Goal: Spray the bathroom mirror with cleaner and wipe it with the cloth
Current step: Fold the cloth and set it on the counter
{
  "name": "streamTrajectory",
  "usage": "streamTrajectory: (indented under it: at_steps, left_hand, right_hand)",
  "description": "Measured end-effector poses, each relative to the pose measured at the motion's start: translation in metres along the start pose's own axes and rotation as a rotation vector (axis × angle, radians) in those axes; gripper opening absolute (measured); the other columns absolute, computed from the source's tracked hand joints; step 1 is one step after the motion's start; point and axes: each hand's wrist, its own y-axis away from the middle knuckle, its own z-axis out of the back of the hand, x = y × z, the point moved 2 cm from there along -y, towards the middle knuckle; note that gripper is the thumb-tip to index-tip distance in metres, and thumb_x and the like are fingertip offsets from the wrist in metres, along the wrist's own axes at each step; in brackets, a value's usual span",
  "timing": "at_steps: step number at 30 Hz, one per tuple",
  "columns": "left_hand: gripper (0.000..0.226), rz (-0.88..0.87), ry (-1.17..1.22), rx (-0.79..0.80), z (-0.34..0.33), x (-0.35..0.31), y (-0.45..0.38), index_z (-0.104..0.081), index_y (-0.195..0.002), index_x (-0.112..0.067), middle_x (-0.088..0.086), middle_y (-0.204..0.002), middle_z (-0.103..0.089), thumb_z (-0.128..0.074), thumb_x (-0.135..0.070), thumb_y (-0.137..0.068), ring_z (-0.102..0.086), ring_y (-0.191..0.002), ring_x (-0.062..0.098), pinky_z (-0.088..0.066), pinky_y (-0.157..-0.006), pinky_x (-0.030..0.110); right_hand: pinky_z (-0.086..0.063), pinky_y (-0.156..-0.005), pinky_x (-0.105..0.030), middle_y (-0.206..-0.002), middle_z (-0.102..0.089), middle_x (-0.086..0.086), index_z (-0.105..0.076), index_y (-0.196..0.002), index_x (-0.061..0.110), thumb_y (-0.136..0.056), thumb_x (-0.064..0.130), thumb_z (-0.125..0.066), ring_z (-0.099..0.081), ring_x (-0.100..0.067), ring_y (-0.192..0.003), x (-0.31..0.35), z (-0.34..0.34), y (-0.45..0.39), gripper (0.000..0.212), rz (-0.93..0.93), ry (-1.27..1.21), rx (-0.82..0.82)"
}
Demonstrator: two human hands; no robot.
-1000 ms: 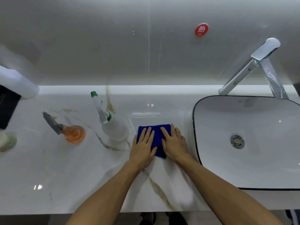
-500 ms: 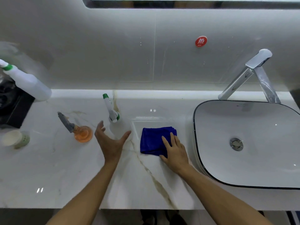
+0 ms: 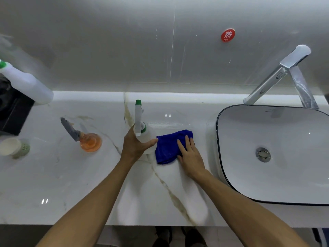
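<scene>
A white spray bottle (image 3: pixel 138 118) with a green nozzle tip stands on the marble counter (image 3: pixel 71 175), just left of a folded blue cloth (image 3: pixel 168 145). My left hand (image 3: pixel 135 145) wraps around the bottle's body below the trigger head, thumb on the side toward the cloth. My right hand (image 3: pixel 190 154) lies flat with straight fingers on the cloth's right part. The mirror is out of view above the grey wall.
An orange spray bottle (image 3: pixel 89 141) with a grey head stands to the left. Another white bottle (image 3: pixel 25 82) sits at the far left by a black bin, and a small white cup (image 3: pixel 12 147) is near the edge. A white basin (image 3: pixel 277 154) and chrome tap (image 3: pixel 283 73) fill the right.
My left hand left the cloth, swung left with fingers spread, then closed around the white spray bottle. My right hand stayed flat on the cloth.
</scene>
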Motion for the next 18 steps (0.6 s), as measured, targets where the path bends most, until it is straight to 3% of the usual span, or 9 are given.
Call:
streamTrajectory:
  at_steps: [10,14,18]
  left_hand:
    - [0.079,0.006,-0.003,0.064,0.000,0.002,-0.001,-0.051,-0.132,-0.011,0.004,-0.119,-0.059,-0.089,-0.029,-0.065,-0.054,-0.107,0.020,-0.049,-0.090,0.032]
    - [0.099,0.017,-0.002,0.082,0.002,0.000,0.003,-0.042,-0.141,-0.013,0.006,-0.129,-0.055,-0.086,-0.045,-0.058,-0.051,-0.112,0.018,-0.047,-0.095,0.034]
    - [0.115,-0.066,0.014,0.080,0.006,-0.009,0.013,-0.027,-0.148,-0.017,0.001,-0.140,-0.042,-0.091,-0.043,-0.055,-0.041,-0.124,0.014,-0.039,-0.102,0.031]
  right_hand:
    - [-0.007,-0.124,-0.043,-0.166,0.007,-0.012,-0.003,-0.159,0.022,-0.104,0.032,-0.046,0.006,-0.031,-0.153,0.006,0.010,0.005,0.070,-0.033,0.056,0.061]
    - [-0.007,-0.124,-0.043,-0.166,0.003,-0.011,-0.004,-0.159,0.021,-0.103,0.033,-0.047,0.004,-0.030,-0.153,0.014,0.017,0.015,0.072,-0.030,0.020,0.038]
    - [-0.012,-0.125,-0.041,-0.166,-0.005,-0.010,-0.011,-0.158,0.017,-0.103,0.032,-0.047,-0.002,-0.027,-0.154,0.019,0.035,0.033,0.068,0.001,-0.024,-0.029]
